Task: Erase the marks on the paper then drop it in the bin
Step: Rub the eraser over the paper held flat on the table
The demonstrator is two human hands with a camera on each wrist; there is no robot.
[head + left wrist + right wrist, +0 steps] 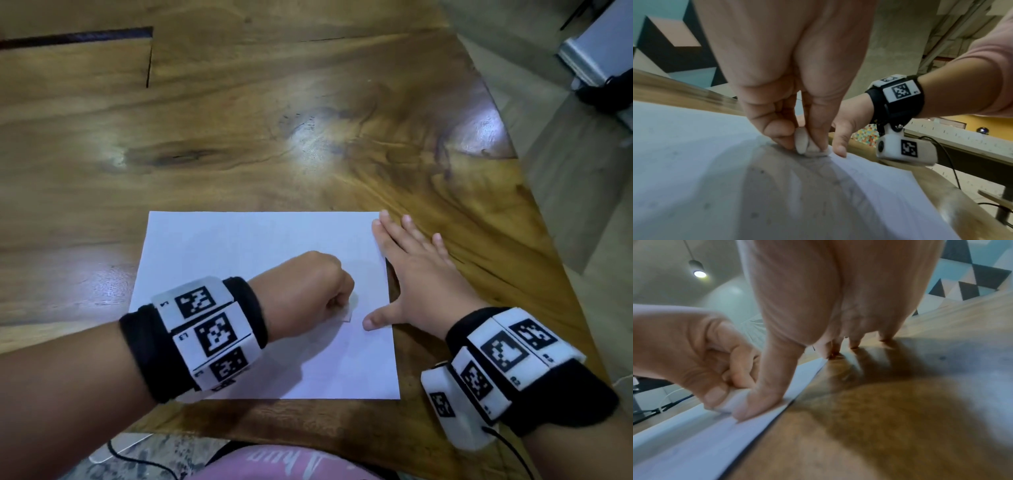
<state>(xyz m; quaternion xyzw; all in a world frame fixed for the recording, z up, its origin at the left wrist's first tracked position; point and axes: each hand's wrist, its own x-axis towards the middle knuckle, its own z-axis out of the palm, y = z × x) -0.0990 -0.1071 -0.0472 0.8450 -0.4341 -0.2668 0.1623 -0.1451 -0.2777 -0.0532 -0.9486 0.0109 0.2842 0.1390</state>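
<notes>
A white sheet of paper (pixel 239 260) lies flat on the wooden table (pixel 239 120), near its front edge. My left hand (pixel 318 291) is curled over the sheet's right half and pinches a small white eraser (pixel 807 145) against the paper (pixel 684 146). Faint grey pencil marks (pixel 818 164) show just below the eraser. My right hand (pixel 411 270) lies flat with fingers spread, its thumb (pixel 756 404) pressing on the paper's right edge (pixel 764 420) and its other fingers on the bare wood. The eraser (pixel 731 402) peeks out beside that thumb. No bin is in view.
The table's right edge slants away close to my right hand, with floor beyond it. A grey appliance (pixel 596 58) stands on the floor at the upper right. A dark slot (pixel 78 37) cuts the tabletop at the far left. Bare wood stretches beyond the paper.
</notes>
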